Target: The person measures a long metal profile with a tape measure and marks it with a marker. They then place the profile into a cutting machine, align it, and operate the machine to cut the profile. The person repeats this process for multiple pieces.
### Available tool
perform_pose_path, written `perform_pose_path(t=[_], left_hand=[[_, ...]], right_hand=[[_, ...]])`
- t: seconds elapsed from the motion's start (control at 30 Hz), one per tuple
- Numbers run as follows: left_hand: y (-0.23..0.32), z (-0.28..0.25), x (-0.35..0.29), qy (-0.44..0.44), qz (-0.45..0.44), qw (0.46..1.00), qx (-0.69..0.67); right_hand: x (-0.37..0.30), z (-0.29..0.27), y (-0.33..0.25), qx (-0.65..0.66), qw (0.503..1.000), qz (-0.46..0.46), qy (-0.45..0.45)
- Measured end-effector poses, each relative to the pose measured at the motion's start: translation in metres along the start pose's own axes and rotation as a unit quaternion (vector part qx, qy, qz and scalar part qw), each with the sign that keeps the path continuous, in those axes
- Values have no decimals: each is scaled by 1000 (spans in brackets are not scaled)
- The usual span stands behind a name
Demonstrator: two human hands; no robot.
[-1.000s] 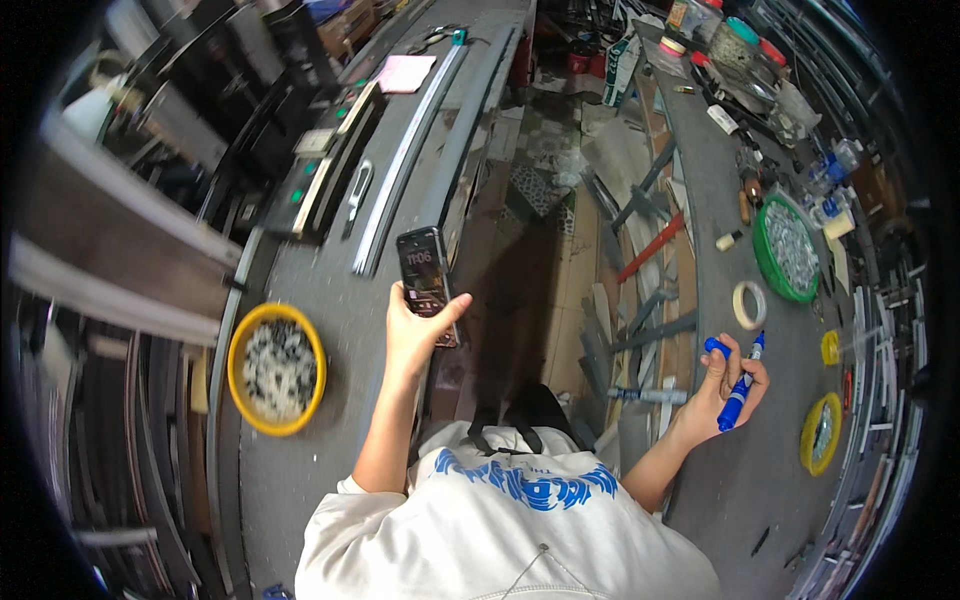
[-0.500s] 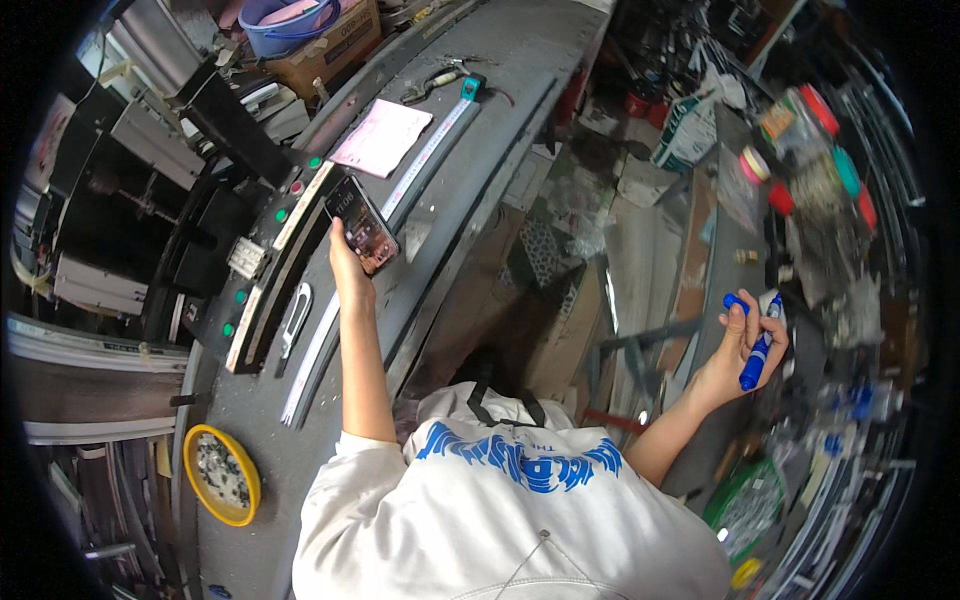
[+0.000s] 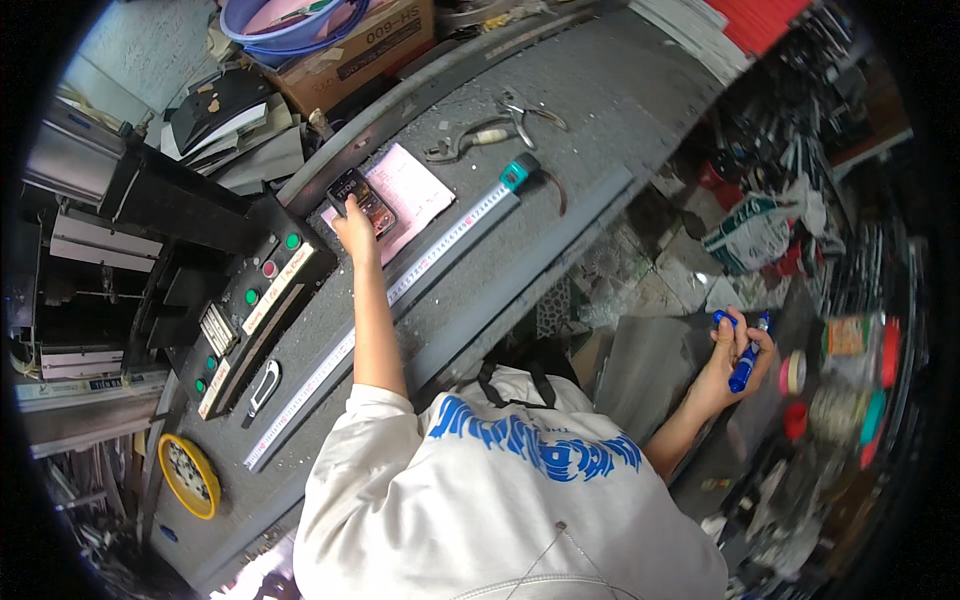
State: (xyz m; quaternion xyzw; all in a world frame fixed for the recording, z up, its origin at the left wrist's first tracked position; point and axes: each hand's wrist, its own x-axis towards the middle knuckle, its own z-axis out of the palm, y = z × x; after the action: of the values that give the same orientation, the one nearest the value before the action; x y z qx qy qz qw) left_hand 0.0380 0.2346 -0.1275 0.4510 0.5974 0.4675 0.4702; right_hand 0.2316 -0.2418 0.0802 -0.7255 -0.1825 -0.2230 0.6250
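Note:
My left hand [image 3: 355,235] is closed on a dark smartphone [image 3: 378,212] with its screen lit, the thumb lying over its face. The phone is over a pink written sheet of paper [image 3: 425,190] on the bench; whether it touches the sheet I cannot tell. Off to the right, away from the bench, my right hand [image 3: 718,378] is closed round a blue marker pen [image 3: 743,370], with a small blue cap [image 3: 724,317] at the fingertips. A teal tape measure [image 3: 517,172] lies past the paper, its blade [image 3: 428,266] drawn out along a long strip.
Pliers [image 3: 525,118] and another hand tool [image 3: 470,138] lie farther along the bench [image 3: 600,90]. Nearer are a utility knife [image 3: 263,390], a yellow bowl [image 3: 190,477] of small pieces and a machine's button panel [image 3: 265,295]. Plastic jars [image 3: 850,345] stand at right.
The phone, in my left hand, has moved forward from beside the button panel to over the pink paper. My right hand keeps the marker and cap. The view has turned toward the bench.

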Motion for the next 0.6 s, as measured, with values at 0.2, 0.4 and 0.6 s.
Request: perform_pose_path(t=[0.2,0.4,0.6], left_hand=[[19,-26,-15,134,26,977,164],[56,-23,-66,195,32,925,324],[74,-1,-116,232,249,823,454]], right_hand=[[86,118,60,93,979,-26,-179],[154,220,91,132,939,-35,-317],[147,303,110,199,855,-6,-479]])
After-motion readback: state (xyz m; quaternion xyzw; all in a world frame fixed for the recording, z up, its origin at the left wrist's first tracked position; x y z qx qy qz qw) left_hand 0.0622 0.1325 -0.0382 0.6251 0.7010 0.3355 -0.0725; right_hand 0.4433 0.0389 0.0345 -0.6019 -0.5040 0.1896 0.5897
